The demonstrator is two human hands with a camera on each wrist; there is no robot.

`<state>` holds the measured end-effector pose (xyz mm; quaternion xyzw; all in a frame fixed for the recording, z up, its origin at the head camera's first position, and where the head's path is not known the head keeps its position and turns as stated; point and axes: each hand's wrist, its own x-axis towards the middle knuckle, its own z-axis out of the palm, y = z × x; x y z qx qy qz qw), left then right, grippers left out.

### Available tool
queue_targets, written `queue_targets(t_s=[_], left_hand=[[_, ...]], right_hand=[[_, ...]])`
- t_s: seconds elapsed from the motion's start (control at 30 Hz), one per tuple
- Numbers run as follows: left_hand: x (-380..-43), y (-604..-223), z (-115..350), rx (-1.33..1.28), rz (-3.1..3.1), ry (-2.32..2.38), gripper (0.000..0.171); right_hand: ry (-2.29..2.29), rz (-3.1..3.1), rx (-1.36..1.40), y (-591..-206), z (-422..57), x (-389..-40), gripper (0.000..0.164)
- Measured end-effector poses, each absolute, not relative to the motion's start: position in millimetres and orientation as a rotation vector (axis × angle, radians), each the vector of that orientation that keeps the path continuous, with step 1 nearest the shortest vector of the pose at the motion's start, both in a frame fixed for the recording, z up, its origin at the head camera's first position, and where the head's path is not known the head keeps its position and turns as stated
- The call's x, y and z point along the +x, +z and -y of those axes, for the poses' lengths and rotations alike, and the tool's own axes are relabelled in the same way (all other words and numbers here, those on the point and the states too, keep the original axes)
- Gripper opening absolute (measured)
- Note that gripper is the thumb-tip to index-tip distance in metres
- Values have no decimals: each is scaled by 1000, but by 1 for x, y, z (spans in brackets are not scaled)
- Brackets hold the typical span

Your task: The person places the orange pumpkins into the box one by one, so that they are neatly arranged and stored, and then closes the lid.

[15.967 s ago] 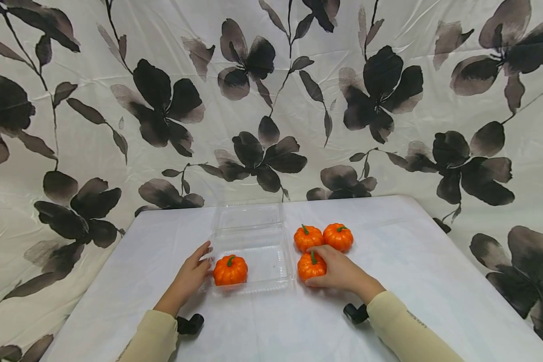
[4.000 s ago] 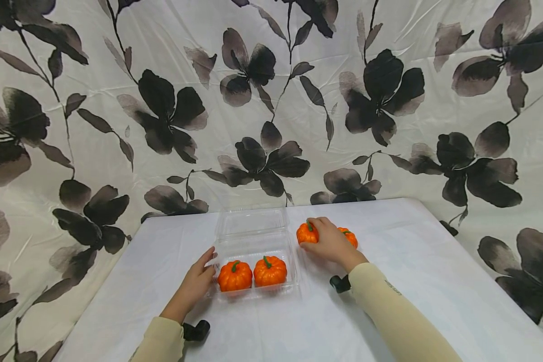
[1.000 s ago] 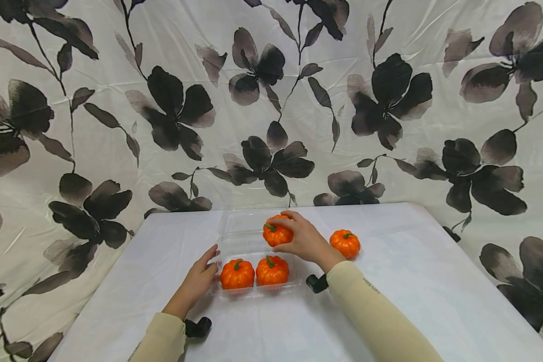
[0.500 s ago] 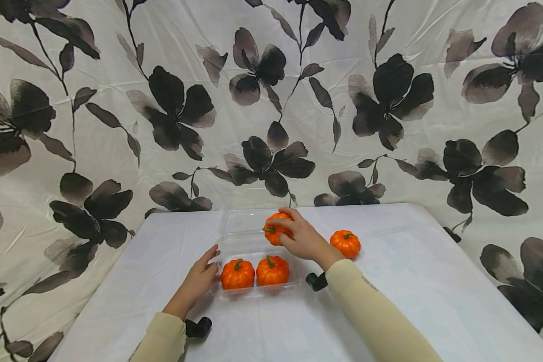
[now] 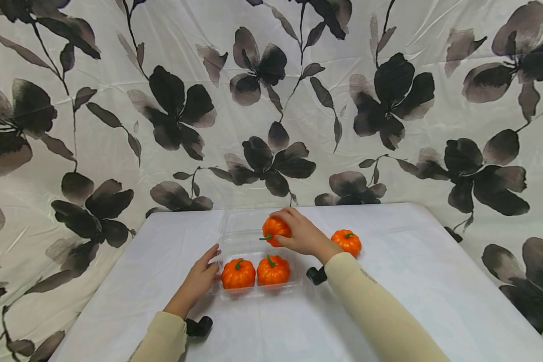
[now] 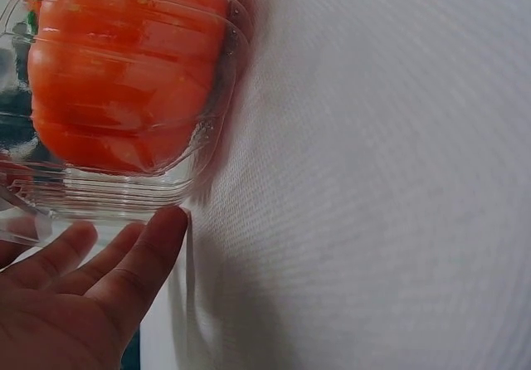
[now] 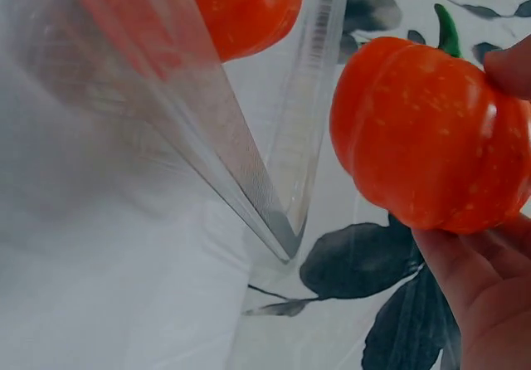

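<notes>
A small orange pumpkin with a green stem [image 5: 275, 230] is gripped in my right hand [image 5: 304, 235], thumb on one side and fingers on the other. It is held over the back part of a clear plastic clamshell box [image 5: 242, 245], its stem pointing left. Inside the box, two more pumpkins sit side by side along the front, a left one [image 5: 238, 274] and a right one [image 5: 273, 270]. My left hand [image 5: 193, 284] rests at the box's left side, fingers extended; in the left wrist view its fingertips [image 6: 170, 221] are right at the ridged wall.
Another pumpkin [image 5: 347, 242] stands on the white-covered table [image 5: 389, 281], right of the box and partly behind my right forearm. The box's lid [image 5: 244, 221] lies folded back toward the flower-print cloth [image 5: 271, 100]. Black devices sit at both wrists.
The box held one pumpkin at first, then two. My right hand has since lifted a third from the table over the box; within the last second its stem tilted down and left. The left hand stays put.
</notes>
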<state>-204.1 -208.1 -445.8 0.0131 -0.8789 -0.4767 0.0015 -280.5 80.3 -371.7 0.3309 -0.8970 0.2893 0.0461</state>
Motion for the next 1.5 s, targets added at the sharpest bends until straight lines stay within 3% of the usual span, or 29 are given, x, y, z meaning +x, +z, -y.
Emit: queue_targets(t_s=[1.5], left_hand=[[-205,-447,208,67,2765,-1508,62]], right_hand=[[798,2862,1095,-385,-74,-284,50]])
